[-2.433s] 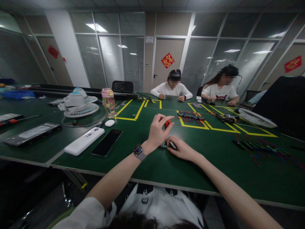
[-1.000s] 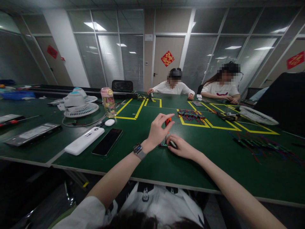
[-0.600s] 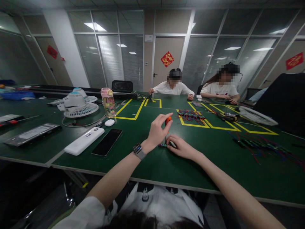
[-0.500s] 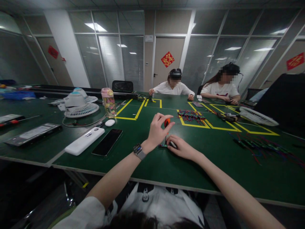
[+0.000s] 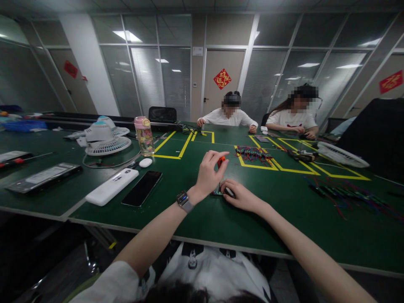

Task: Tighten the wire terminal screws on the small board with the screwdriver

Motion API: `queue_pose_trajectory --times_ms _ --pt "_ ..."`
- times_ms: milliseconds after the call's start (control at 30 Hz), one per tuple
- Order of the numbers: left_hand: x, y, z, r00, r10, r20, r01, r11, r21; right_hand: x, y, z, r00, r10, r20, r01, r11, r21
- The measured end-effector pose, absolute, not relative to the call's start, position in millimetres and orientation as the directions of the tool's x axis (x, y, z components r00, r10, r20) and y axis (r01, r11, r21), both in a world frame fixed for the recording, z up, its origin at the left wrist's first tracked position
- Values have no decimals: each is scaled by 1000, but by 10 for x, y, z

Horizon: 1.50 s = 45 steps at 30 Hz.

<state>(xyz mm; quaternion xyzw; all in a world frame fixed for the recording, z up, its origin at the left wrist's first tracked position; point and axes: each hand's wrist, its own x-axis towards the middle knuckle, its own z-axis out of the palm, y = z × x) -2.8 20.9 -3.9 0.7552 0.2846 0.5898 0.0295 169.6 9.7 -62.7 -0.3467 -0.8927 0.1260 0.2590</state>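
Observation:
My left hand (image 5: 208, 171) is closed around the orange handle of a screwdriver (image 5: 222, 160), held upright, its thin shaft pointing down. Below it, a small green circuit board (image 5: 217, 193) lies on the table, partly covered by my fingers. The screwdriver tip comes down at this board; exact contact is too small to make out. My right hand (image 5: 242, 195) rests low on the table with curled fingers, gripping a small black-and-white part (image 5: 229, 192) at the board's right side. What kind of part it is I cannot tell.
Bundles of wired boards (image 5: 254, 154) lie ahead and to the right on the green table (image 5: 189, 219). On the left are a phone (image 5: 142, 188), a white power bank (image 5: 112, 187), a bottle (image 5: 145, 136) and fans (image 5: 107, 139). Two people sit across.
My left thumb and index finger have drawn slightly closer together around the screwdriver handle. My right hand stays in nearly the same place.

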Motion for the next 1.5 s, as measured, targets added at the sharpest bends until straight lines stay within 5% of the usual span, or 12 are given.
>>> queue_pose_trajectory --times_ms 300,1133,1500 --pt "-49 208 -59 234 432 871 313 -882 353 1688 64 -584 -627 689 364 556 723 -411" --pt "-37 209 -39 110 418 902 425 -840 338 1700 92 -631 -622 691 367 564 721 -401" --pt "-45 212 -44 195 431 881 317 -878 359 1698 109 -649 -623 691 366 570 722 -393"
